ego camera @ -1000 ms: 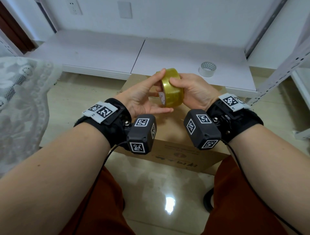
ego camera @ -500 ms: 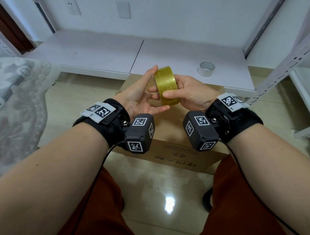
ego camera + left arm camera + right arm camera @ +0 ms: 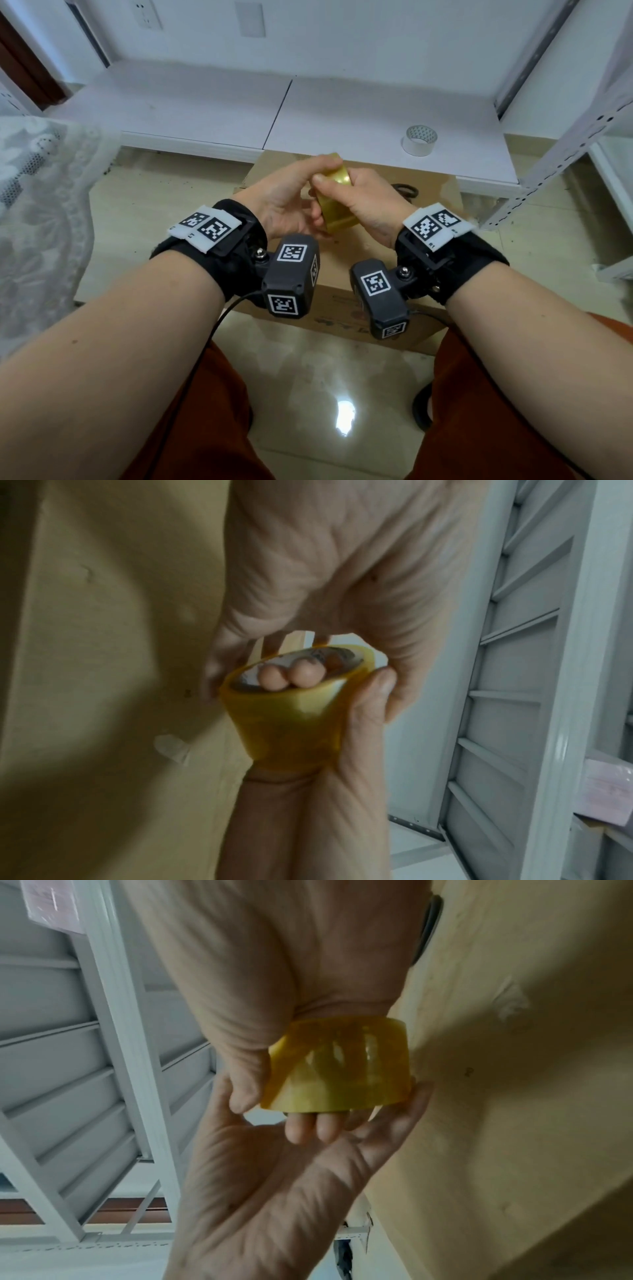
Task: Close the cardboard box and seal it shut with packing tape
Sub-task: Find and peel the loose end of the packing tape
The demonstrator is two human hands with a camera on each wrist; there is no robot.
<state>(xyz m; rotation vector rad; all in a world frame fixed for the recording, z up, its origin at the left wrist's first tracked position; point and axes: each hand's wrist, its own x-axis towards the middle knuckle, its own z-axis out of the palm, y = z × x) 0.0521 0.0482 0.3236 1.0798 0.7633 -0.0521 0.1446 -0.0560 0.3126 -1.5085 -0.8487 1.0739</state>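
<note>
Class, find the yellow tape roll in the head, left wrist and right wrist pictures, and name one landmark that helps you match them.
Head: yellow tape roll upper centre, between both hands.
Left wrist: lower centre, fingertips showing inside its core.
Right wrist: centre, below the right palm.
Shared landmark: the cardboard box behind the roll in every view.

Roll of yellow translucent packing tape (image 3: pixel 337 202): held above the box top, between both hands, at 12 o'clock from the wearer. Two right-hand fingers (image 3: pixel 291 676) pass through its core. Cardboard box (image 3: pixel 342 305): brown, flaps closed flat, standing on the tiled floor, directly beneath the roll. No tape across the visible top.
</note>
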